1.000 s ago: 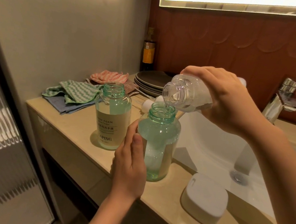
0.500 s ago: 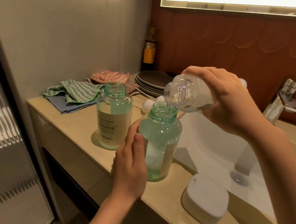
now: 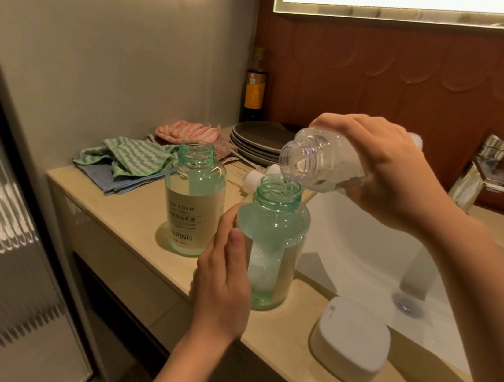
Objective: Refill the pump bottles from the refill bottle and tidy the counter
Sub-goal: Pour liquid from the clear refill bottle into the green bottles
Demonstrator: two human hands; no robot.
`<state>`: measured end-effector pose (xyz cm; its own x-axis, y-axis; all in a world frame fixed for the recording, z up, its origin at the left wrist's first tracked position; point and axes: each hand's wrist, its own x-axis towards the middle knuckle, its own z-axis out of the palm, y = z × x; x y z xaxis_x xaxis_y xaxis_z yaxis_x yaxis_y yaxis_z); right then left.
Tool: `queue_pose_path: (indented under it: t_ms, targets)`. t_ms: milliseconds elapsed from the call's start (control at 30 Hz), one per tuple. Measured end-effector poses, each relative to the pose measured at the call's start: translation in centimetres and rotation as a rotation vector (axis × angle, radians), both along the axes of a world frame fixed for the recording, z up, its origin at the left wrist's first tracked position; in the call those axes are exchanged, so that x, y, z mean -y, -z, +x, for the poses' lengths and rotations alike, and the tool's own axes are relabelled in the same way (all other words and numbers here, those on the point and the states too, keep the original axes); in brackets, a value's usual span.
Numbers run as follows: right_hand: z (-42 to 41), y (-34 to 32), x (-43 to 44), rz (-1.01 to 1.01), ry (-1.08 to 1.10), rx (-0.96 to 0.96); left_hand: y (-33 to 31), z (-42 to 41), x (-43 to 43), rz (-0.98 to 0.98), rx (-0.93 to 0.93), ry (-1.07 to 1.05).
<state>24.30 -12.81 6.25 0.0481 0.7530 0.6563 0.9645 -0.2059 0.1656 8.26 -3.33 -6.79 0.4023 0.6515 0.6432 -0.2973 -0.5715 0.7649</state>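
**Refill bottle**: clear plastic, uncapped. Gripped round the body by the right hand, fingers curled over the top. Long axis near horizontal, base toward the right wrist, mouth tipped down and toward the left hand. Little liquid visible, low along the underside and pooled at the lip.

**Nearer pump bottle**: green-tinted, pump removed, upright on the counter. Directly beneath the refill bottle's mouth, lip just above the open neck; contact not discernible. Held steady by the left hand, cupped round its left side, thumb laid up the wall, remaining fingers mostly hidden behind. Fill level unreadable through the tint.

**Labelled pump bottle**: open-necked, upright, just beyond the left hand, untouched by either.

**White pump heads**: lying beyond the held bottle, between the two hands.

**Judged next**: right hand best placed for levelling the refill bottle. Mouth raised before any sideways shift, against drips on the counter.
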Motion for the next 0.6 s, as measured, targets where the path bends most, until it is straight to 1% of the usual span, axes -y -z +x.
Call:
queue_pose_path:
  t_ms: [600]
  targets:
    - [-0.12,-0.09,0.04,-0.013,0.007,-0.012,-0.01,-0.03,0.04,-0.016,-0.002,0.003]
